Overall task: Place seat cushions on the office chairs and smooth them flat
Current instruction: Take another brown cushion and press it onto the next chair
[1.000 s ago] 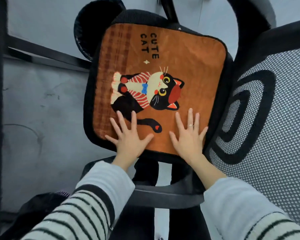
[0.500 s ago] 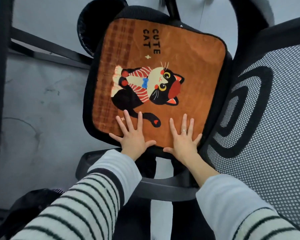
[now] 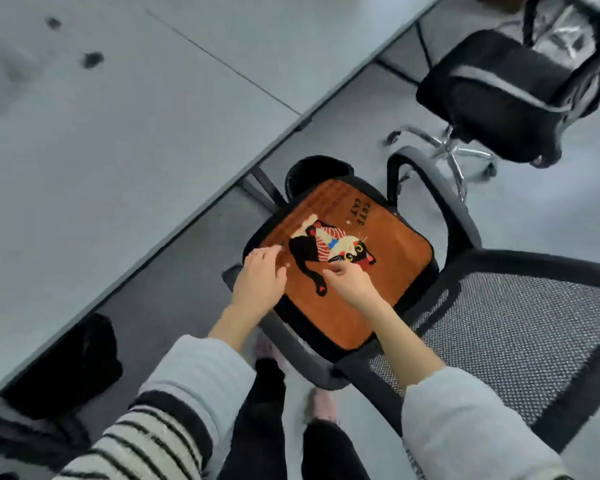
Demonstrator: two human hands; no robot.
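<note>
An orange seat cushion (image 3: 388, 282) printed with a black cat and the words "CUTE CAT" lies flat on the seat of a black office chair (image 3: 520, 327) with a mesh back. My left hand (image 3: 258, 282) hovers over the cushion's left edge with fingers loosely curled. Over the cat picture my right hand (image 3: 352, 280) is lifted, fingers half bent. Neither hand holds anything. A second black office chair (image 3: 492, 95) stands at the upper right with no cushion on its seat.
A long grey desk (image 3: 118, 116) fills the upper left, its edge running diagonally beside the chair. A black bin (image 3: 317, 169) sits just behind the cushioned seat. A dark bag (image 3: 66, 368) lies under the desk at lower left. Grey floor lies between the two chairs.
Both hands have lifted off the cushion's near edge, where they lay flat and spread, and now curl loosely above it. The view has pulled back and up, revealing the desk and second chair.
</note>
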